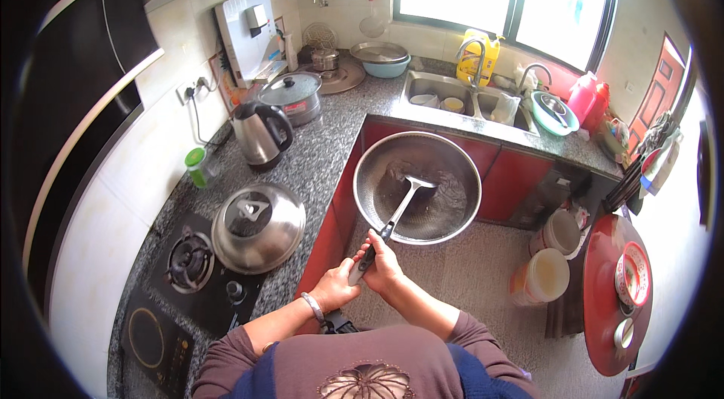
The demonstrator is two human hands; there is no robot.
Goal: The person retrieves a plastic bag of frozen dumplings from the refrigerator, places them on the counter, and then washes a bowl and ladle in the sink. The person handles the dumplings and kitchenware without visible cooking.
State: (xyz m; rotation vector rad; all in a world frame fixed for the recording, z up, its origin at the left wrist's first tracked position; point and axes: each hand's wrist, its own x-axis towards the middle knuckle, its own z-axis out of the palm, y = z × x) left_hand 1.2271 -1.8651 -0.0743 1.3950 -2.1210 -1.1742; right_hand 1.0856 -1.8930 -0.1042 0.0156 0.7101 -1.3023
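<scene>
In front of me a large steel wok (373,173) hangs above the floor, held out by its handle. A wok spatula (404,204) rests inside, its metal blade on the wok's bottom and its dark handle running back over the rim. What looks like a little liquid shines in the wok. My right hand (383,264) is closed around the handles of wok and spatula, which lie together. My left hand (335,287), with a bracelet at the wrist, grips just behind it. The fingers hide which handle each hand bears on most.
A domed wok lid (283,235) lies on the hob beside a gas burner (189,259). An electric kettle (254,136) and a lidded pot (300,107) line the granite counter (334,139). Ahead is a double sink (413,82). Buckets (548,280) and a red round table (599,308) stand right.
</scene>
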